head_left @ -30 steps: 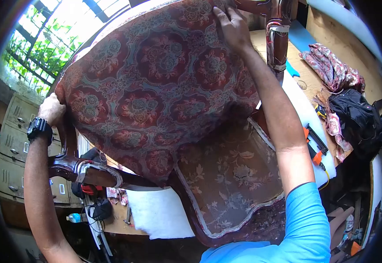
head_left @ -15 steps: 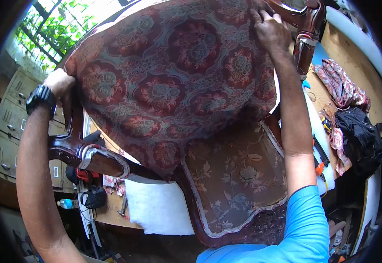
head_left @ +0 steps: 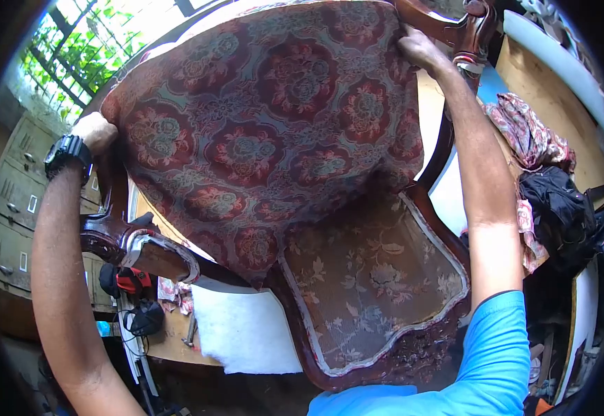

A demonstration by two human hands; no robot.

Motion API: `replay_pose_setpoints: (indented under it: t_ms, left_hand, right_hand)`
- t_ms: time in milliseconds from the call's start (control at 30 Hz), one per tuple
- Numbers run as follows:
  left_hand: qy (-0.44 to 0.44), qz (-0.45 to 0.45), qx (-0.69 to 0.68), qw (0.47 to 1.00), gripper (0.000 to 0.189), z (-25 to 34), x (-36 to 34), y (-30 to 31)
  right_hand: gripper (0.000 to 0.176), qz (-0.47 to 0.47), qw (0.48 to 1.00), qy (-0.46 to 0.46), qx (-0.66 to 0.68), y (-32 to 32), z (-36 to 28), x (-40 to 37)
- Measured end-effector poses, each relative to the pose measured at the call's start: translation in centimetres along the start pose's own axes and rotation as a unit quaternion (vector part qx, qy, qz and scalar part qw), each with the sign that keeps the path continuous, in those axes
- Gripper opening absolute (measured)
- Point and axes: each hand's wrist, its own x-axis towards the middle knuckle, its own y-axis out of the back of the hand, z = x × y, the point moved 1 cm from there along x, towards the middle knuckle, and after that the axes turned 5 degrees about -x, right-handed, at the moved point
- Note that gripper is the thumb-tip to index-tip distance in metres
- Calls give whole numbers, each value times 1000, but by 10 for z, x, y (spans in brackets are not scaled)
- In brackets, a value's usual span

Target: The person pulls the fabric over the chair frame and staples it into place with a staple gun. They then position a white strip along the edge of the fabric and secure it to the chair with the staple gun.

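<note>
Patterned red and grey fabric [head_left: 267,132] is spread over the seat of a dark carved wooden chair [head_left: 295,305]. At the fabric's left edge is my left hand [head_left: 94,133], with fingers closed on that edge. My right hand [head_left: 421,52] is at the upper right edge of the fabric, its fingertips hidden behind the cloth. The chair's back panel [head_left: 378,284], in brown floral cloth, shows below the fabric. A wooden armrest [head_left: 153,253] stands on the left side.
White padding [head_left: 246,329] lies under the chair near a hammer [head_left: 190,331]. Metal lockers [head_left: 14,201] stand at the left. Crumpled patterned cloth [head_left: 530,132] and a black bag [head_left: 558,201] lie at the right. A barred window [head_left: 73,55] is at the upper left.
My right hand has moved slightly up and left along the fabric's edge, and the forearm has swung right. The fabric's right side hangs straighter. My left hand has hardly moved.
</note>
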Motion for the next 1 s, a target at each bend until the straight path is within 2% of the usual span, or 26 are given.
replay_pose_setpoints:
  t_ms: [33, 100, 133, 200, 233, 267, 333, 367, 433, 467, 500, 533, 567, 600, 633, 667, 700, 733, 767, 800, 867, 933, 1000]
  left_hand:
    - [5, -11, -29, 999, 31, 3, -3, 7]
    - [27, -38, -87, 995, 34, 5, -13, 17]
    - [-6, -21, -93, 995, 37, -7, -8, 9]
    - [-95, 7, -77, 992, 43, -18, -6, 3]
    - [-150, -52, -24, 987, 45, -20, -4, 7]
    - [-84, -61, -114, 988, 42, -17, -14, 13]
    - [47, -50, -262, 963, 38, 1, -39, 35]
    - [-19, -36, -117, 992, 28, -8, -35, 43]
    - [-150, 97, 65, 982, 32, -18, -46, 60]
    - [-214, 215, 87, 949, 33, -12, -83, 65]
    - [-263, 337, 116, 897, 34, -3, -123, 72]
    - [-272, 430, 74, 858, 30, 22, -173, 80]
    - [-263, 492, -57, 828, 29, 64, -221, 69]
    - [-271, 543, -220, 764, 31, 112, -266, 48]
    - [-293, 577, -350, 677, 35, 159, -306, 16]
    - [-263, 599, -434, 619, 42, 202, -336, -27]
    - [-166, 655, -410, 613, 21, 225, -342, -77]
    - [53, 599, -415, 683, 16, 243, -357, -136]
    - [297, 469, -620, 555, 12, 263, -366, -213]
    - [341, 375, -728, 462, 11, 278, -363, -300]
    - [390, 140, -831, 370, 13, 323, -320, -340]
    - [191, 146, -925, 296, 19, 343, -296, -403]
    - [85, 209, -761, 609, 19, 337, -277, -461]
  right_hand:
    - [65, 11, 999, 36, -20, -3, 13, 8]
    - [63, 187, 966, 149, -95, -16, 47, 6]
    - [63, 268, 934, 203, -124, -28, 53, 5]
    - [66, 176, 981, 61, -55, -8, 15, -51]
    - [60, 230, 963, 141, 12, -11, -1, -80]
    - [55, 244, 963, 114, -15, -18, 3, -94]
    - [50, 214, 968, 131, 30, -16, -17, -146]
    - [45, 162, 977, 90, 106, -21, -23, -174]
    - [38, 89, 973, 18, 212, -29, -36, -230]
    - [35, 67, 968, -18, 242, -35, -36, -264]
    - [34, 54, 977, -14, 206, -47, -22, -296]
    - [32, 50, 984, -5, 174, -61, -8, -323]
    - [30, 0, 988, -36, 151, -65, -10, -353]
    - [28, -48, 988, -64, 133, -71, -10, -381]
    - [26, -77, 983, -52, 157, -92, 14, -411]
    - [24, -107, 977, -39, 181, -111, 33, -433]
    - [24, -131, 976, -30, 170, -115, 31, -442]
    - [23, -157, 974, -29, 159, -122, 23, -453]
    - [26, -177, 973, -16, 145, -133, 19, -457]
    - [28, -203, 971, 2, 127, -145, 18, -457]
    - [35, -241, 961, 76, 115, -176, 13, -456]
    - [43, -217, 955, 165, 119, -206, -9, -435]
    - [47, -178, 954, 220, 98, -232, -36, -419]
